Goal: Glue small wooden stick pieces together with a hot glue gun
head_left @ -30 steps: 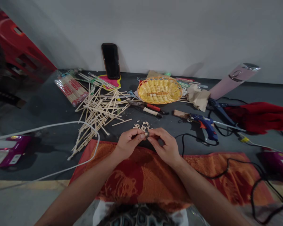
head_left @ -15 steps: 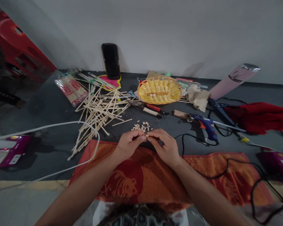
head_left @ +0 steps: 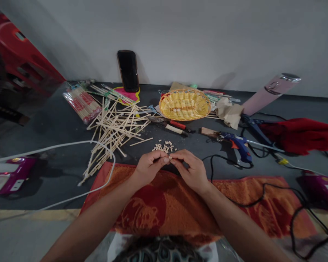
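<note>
My left hand [head_left: 151,166] and my right hand [head_left: 190,169] meet over the near edge of an orange towel [head_left: 180,203], fingertips pinched together. Between them is a tiny pale wooden piece [head_left: 170,158], mostly covered by the fingers; it looks like the short cut stick pieces [head_left: 164,146] heaped just beyond my hands. Both hands are closed on it. Left of the heap lies a loose pile of thin wooden sticks [head_left: 117,125]. Beyond the heap rest pliers [head_left: 177,129] with red and white handles.
A yellow woven basket [head_left: 184,105] holds a few small pieces at the back. To the right lies a blue glue gun [head_left: 237,143] with a black cord. A phone [head_left: 128,71] leans on the wall; a pink flask [head_left: 270,94] leans at right. A white cable [head_left: 71,143] arcs at left.
Almost nothing differs. The fingers still pinch the small piece at the same spot, with only a very slight shift of the view.
</note>
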Available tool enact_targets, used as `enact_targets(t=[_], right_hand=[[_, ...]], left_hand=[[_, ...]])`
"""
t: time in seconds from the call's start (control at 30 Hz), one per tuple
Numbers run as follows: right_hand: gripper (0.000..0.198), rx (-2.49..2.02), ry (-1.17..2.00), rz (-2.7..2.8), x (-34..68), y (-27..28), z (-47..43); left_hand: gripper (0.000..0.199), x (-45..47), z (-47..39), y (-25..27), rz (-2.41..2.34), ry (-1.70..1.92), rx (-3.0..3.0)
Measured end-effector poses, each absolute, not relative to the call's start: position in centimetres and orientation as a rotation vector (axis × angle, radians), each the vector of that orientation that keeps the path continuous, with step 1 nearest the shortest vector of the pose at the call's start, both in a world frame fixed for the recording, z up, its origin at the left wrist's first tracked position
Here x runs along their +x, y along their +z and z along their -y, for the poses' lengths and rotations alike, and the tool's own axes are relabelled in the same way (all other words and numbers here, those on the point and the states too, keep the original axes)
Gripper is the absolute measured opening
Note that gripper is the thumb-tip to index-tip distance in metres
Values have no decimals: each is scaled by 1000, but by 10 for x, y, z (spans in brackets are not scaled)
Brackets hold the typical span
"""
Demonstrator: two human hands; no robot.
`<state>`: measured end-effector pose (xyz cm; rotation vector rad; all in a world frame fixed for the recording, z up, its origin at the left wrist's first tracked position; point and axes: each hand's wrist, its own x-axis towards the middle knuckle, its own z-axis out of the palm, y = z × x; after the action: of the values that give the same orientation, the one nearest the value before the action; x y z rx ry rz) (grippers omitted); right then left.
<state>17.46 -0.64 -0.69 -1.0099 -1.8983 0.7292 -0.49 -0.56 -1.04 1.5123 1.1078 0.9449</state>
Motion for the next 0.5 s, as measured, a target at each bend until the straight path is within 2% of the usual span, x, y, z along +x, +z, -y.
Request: enact_targets(t=[0.2,0.5], right_hand=[[18,-1046,712,1889,175,-9,7],[11,-1033,731,1898,175,-7,7]], left_hand=[[23,-4,6,-10,-1094,959,1475],[26,-6,6,-8,-1091,937,1498]])
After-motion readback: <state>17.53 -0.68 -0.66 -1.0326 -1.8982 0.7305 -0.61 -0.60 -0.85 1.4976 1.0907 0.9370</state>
